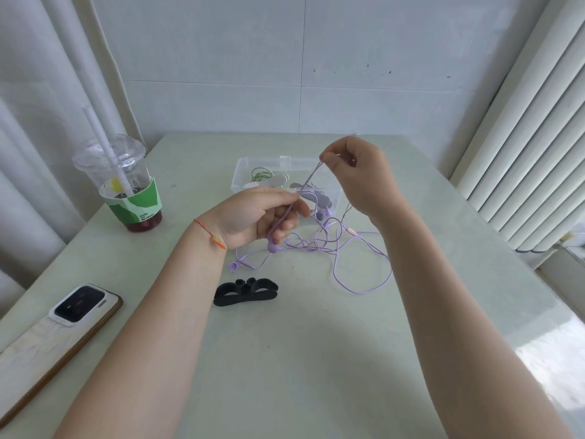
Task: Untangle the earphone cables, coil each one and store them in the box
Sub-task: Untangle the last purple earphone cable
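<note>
the purple earphone cable (319, 245) lies in a loose tangle on the pale green table (316, 359), just in front of the clear plastic box (243, 172). part of it runs tight between both hands. the right hand (357, 172) pinches the strands up high. the left hand (256, 213) curls its fingers round them lower down, above a purple earbud (273, 246). a green coiled cable (261, 175) sits in the box. i think the step is pulling the knots out, so pull slowly and let loops slide free. a black cable winder (245, 291), a phone (57, 337) and a drink cup (123, 185) are near
</note>
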A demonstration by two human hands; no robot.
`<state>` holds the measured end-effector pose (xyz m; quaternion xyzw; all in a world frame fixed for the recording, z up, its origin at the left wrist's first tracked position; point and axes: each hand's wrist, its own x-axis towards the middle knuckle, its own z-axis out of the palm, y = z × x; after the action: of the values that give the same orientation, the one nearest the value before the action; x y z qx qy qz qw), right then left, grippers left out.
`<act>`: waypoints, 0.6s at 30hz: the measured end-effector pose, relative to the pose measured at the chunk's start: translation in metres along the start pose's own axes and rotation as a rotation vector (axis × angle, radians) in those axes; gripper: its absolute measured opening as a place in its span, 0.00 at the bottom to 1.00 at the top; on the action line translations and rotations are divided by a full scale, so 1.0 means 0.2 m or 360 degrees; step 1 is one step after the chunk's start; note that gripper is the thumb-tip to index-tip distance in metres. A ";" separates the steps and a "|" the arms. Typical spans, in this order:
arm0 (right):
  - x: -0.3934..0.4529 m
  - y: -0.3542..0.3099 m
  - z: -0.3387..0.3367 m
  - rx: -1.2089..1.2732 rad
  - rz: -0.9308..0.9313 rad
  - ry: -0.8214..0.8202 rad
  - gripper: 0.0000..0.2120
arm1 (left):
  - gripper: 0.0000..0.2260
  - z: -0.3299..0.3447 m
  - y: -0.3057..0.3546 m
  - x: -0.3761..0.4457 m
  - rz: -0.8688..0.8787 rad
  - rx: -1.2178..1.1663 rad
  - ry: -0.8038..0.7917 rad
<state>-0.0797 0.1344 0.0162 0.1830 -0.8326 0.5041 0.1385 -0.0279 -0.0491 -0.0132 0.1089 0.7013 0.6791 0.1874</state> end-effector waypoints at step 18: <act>-0.01 0.01 -0.12 0.0130 0.0564 -0.0226 0.12 | 0.09 -0.15 0.00 0.02 0.0069 0.0015 0.1133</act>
<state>-0.0776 0.1575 0.0247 0.0741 -0.8383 0.5398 -0.0193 -0.0434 -0.0746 -0.0142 -0.1188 0.7234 0.6750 -0.0836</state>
